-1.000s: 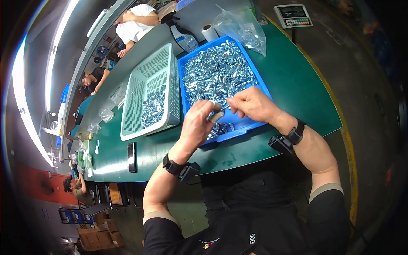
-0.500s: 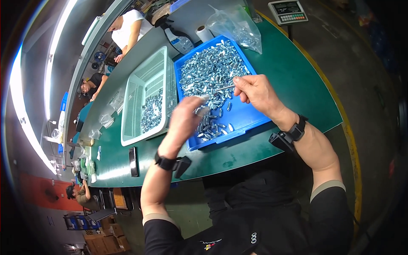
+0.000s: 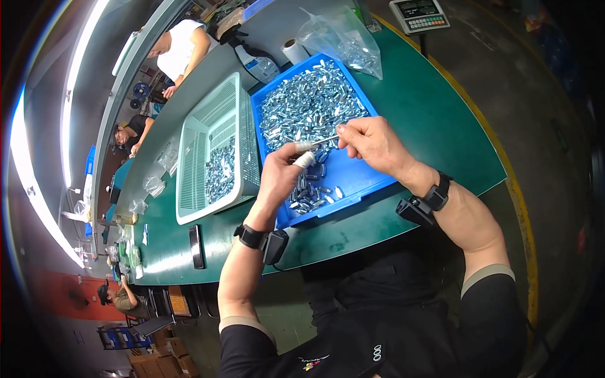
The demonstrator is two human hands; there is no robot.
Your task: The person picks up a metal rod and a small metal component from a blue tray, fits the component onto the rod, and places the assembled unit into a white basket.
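From the right-hand fingers (image 3: pixel 353 131) juts a thin rod (image 3: pixel 326 140).

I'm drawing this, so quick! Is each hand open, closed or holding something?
Left hand: fingers near the rod; can't tell if they grip anything.
Right hand: closed, holding the rod.

The person wears a black shirt (image 3: pixel 466 327) whose short sleeves end in beige bands (image 3: pixel 488 277), with a small coloured print (image 3: pixel 310 363) and white rings (image 3: pixel 377 353) on the front. Black straps (image 3: pixel 437 191) carry dark boxy units (image 3: pixel 275 247) at both wrists; white covers (image 3: pixel 305 159) wrap fingers of the left hand (image 3: pixel 277 179).
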